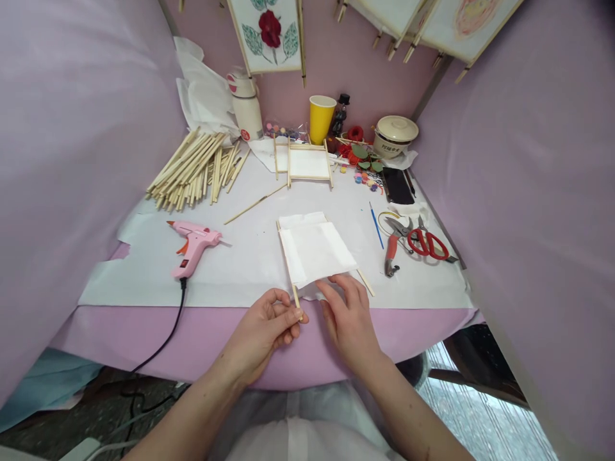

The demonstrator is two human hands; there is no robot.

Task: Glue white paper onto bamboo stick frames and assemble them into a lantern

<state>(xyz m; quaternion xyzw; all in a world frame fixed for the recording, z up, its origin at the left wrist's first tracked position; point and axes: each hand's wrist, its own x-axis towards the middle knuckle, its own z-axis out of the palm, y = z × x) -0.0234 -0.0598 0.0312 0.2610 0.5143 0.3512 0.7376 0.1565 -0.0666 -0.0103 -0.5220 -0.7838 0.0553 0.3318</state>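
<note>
My left hand (266,328) pinches the lower end of a thin wooden stick (295,296) between thumb and fingers. This stick runs along the left side of a small frame covered with white paper (317,248), tilted over the table's front edge. At the paper's lower edge, my right hand (353,320) has its fingers bent and apart, the fingertips touching or just by the edge. A second stick end (366,283) juts out at the frame's lower right, beside my right hand. The underside of the frame is hidden.
A pink glue gun (195,246) lies left, its cord over the edge. Behind are a pile of sticks (192,169), another paper frame (310,165) and a yellow cup (321,118). Pruning shears (393,246), red-handled scissors (427,244) and a phone (398,186) lie right.
</note>
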